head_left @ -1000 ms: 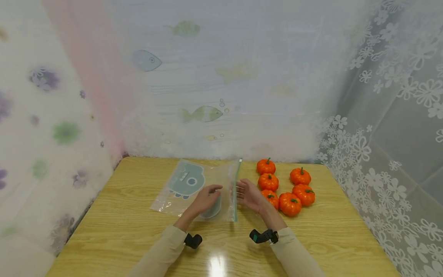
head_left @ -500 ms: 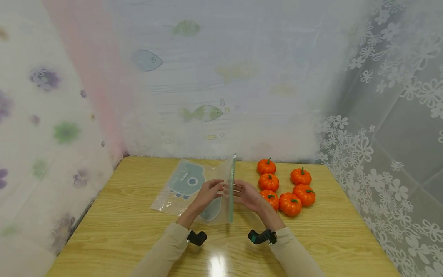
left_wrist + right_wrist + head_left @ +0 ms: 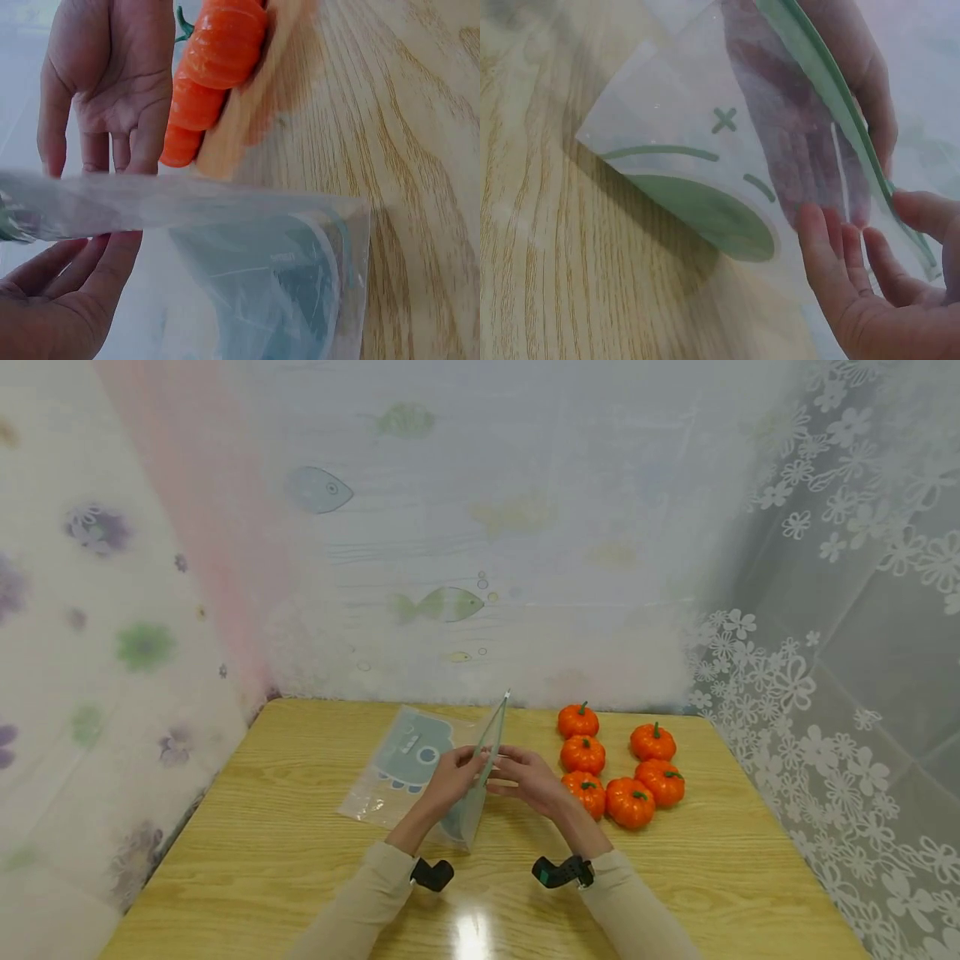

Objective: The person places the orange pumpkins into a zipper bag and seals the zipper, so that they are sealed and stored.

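A clear zip bag (image 3: 397,793) printed with a blue-grey cartoon figure (image 3: 414,750) lies partly on the table, its green-edged mouth end (image 3: 491,735) raised upright. My left hand (image 3: 452,781) is at the left side of that raised end, fingers extended against the plastic. From the other side my right hand (image 3: 534,783) meets it with spread, slightly bent fingers. In the right wrist view, the right thumb (image 3: 922,210) is right at the green zip strip (image 3: 840,90), and the left hand shows through the clear film. The left wrist view has the film between both hands.
Several orange toy pumpkins (image 3: 630,803) with green stems stand to the right of my right hand, one close beside its wrist. The wooden table (image 3: 300,877) ends at a printed fabric backdrop (image 3: 562,635). Black wrist devices (image 3: 432,875) are strapped on both arms.
The bag's mouth end has risen and tilted to the left, with its lower corner lifting off to the left. Both hands have moved closer together, one on each side of it.
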Demonstrator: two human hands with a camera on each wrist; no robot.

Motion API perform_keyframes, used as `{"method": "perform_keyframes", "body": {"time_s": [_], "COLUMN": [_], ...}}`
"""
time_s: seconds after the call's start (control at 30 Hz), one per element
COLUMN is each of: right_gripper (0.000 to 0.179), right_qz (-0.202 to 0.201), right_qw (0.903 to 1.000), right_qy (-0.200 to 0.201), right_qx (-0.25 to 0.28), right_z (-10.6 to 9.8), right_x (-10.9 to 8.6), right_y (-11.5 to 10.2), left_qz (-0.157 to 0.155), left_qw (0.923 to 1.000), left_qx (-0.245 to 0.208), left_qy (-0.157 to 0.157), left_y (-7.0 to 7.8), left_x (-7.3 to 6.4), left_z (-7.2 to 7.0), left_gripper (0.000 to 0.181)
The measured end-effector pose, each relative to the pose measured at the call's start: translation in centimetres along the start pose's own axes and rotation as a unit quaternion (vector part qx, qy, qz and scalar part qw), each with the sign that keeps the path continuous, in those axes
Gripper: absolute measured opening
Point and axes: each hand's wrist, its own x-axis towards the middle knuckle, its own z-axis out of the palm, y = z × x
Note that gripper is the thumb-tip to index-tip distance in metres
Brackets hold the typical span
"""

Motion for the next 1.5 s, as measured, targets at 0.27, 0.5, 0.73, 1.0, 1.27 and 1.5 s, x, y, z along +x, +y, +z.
{"method": "perform_keyframes", "body": {"time_s": [0.27, 0.5, 0.73, 1.0, 1.27, 1.5], "right_gripper": [0.038, 0.035, 0.033, 0.021, 0.035, 0.032], "right_qz": [-0.051, -0.065, -0.062, -0.097, -0.132, -0.179], "right_qw": [0.9971, 0.9920, 0.9885, 0.9801, 0.9805, 0.9744], "right_qy": [0.040, 0.066, 0.093, 0.155, 0.119, 0.104], "right_qx": [-0.041, -0.086, -0.102, -0.077, -0.085, -0.086], "right_z": [0.6, 0.9, 1.2, 2.3, 2.2, 2.4], "right_x": [0.4, 0.6, 0.4, 1.2, 1.1, 1.2], "right_y": [0.1, 0.2, -0.1, 0.8, 0.2, -1.3], "left_qz": [0.015, 0.014, 0.020, 0.019, 0.003, 0.031], "left_qw": [0.9999, 0.9974, 0.9914, 0.9954, 0.9971, 0.9973], "left_qx": [0.004, -0.058, -0.106, -0.079, -0.043, -0.032], "left_qy": [-0.003, 0.041, 0.074, 0.051, 0.063, 0.058], "left_y": [-0.1, -0.1, -0.1, 0.1, 0.8, 2.7], "left_x": [-0.2, -0.2, 0.0, 0.0, 0.1, 0.3], "left_z": [-0.1, -0.4, -0.8, -1.1, -2.1, -3.5], "left_gripper": [0.036, 0.029, 0.031, 0.032, 0.027, 0.025]}}
